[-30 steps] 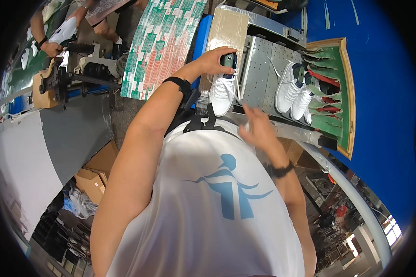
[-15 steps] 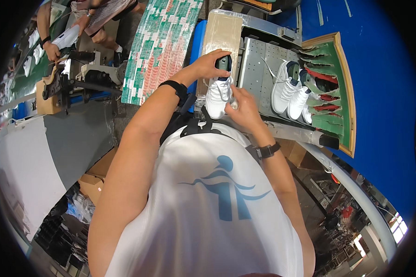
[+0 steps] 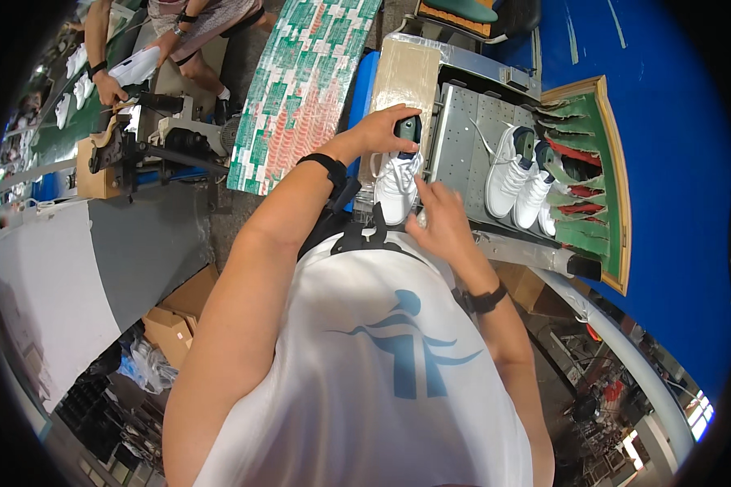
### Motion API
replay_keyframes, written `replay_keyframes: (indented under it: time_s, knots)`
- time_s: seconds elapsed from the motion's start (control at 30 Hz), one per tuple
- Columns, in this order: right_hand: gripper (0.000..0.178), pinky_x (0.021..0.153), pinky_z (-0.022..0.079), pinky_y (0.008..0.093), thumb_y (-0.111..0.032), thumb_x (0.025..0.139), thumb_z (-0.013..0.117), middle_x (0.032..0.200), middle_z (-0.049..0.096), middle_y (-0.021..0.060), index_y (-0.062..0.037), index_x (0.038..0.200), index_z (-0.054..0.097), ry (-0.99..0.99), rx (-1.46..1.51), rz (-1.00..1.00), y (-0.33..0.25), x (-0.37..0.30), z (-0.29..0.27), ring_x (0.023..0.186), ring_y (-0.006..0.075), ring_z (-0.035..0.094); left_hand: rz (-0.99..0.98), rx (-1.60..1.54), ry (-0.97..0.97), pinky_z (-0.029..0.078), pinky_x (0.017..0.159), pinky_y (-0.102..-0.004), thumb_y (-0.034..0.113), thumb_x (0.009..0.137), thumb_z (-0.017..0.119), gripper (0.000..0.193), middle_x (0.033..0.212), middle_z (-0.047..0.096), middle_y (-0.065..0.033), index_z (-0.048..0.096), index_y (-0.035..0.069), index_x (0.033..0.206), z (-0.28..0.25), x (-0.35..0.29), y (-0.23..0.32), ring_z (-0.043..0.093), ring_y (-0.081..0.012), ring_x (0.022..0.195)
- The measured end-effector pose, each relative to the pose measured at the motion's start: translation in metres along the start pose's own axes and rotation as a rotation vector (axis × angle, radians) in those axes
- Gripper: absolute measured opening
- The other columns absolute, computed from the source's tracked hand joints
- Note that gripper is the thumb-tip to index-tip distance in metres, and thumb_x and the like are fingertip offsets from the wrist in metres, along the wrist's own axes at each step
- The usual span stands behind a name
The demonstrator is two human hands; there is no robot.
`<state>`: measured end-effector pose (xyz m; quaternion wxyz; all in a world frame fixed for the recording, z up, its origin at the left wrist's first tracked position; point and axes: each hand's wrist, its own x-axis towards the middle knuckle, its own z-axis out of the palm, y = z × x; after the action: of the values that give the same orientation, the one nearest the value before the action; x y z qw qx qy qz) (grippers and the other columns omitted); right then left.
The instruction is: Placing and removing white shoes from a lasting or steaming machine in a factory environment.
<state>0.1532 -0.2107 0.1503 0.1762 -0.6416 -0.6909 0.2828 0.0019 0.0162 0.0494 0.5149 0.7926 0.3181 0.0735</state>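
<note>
A white lace-up sneaker (image 3: 396, 193) stands before me with its toe toward my body. A dark green insert (image 3: 408, 130), perhaps a shoe last, fills its opening. My left hand (image 3: 382, 131) is closed round the sneaker's heel and collar, its thumb across the near side of the opening. At the sneaker's right side, my right hand (image 3: 447, 226) has its fingers apart and grips nothing; the index fingertip is close to the upper, and I cannot tell whether it touches. More white sneakers (image 3: 509, 174) with similar green inserts stand to the right on a perforated metal plate (image 3: 460, 134).
Beyond the plate, a wooden-framed opening (image 3: 621, 187) has torn green and red flaps. A tan-covered board (image 3: 398, 77) lies under my left hand. Left of it is a green-and-white taped surface (image 3: 300, 89). A co-worker's hands (image 3: 110, 88) hold another white shoe (image 3: 136, 67) by a machine.
My right hand has shifted slightly away from the sneaker's side and its fingers have spread. My left hand keeps its hold. The whole view has shifted a little.
</note>
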Motion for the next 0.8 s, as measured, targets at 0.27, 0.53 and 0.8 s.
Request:
replay_keyframes:
  time_s: [0.27, 0.53, 0.8]
  knots:
    - [0.067, 0.092, 0.048, 0.0534, -0.025, 0.081, 0.072, 0.102, 0.065, 0.0255, 0.0103, 0.137, 0.060, -0.013, 0.020, -0.074, 0.005, 0.046, 0.029, 0.099, 0.0440, 0.064, 0.080, 0.047, 0.072, 0.045, 0.118, -0.0405, 0.038, 0.076, 0.093, 0.089, 0.152, 0.057, -0.0225, 0.057, 0.011, 0.153, 0.002, 0.004, -0.006, 0.057, -0.0392, 0.140]
    - [0.066, 0.093, 0.053, 0.0448, -0.022, 0.084, 0.071, 0.108, 0.068, 0.0257, 0.0089, 0.141, 0.062, -0.105, 0.355, -0.023, 0.033, 0.018, 0.039, 0.102, 0.0398, 0.066, 0.126, -0.038, 0.066, 0.045, 0.118, -0.0413, 0.035, 0.077, 0.091, 0.088, 0.159, 0.051, -0.0224, 0.055, 0.006, 0.152, 0.021, -0.001, -0.021, 0.055, -0.0396, 0.142]
    - [0.068, 0.091, 0.052, 0.0485, -0.023, 0.076, 0.074, 0.105, 0.068, 0.0242, 0.0081, 0.136, 0.066, -0.065, 0.055, -0.055, 0.011, 0.021, 0.004, 0.098, 0.0407, 0.066, 0.029, 0.029, 0.045, 0.042, 0.120, -0.0429, 0.043, 0.075, 0.089, 0.098, 0.165, 0.039, -0.0318, 0.050, 0.013, 0.159, 0.008, -0.010, 0.002, 0.048, -0.0466, 0.146]
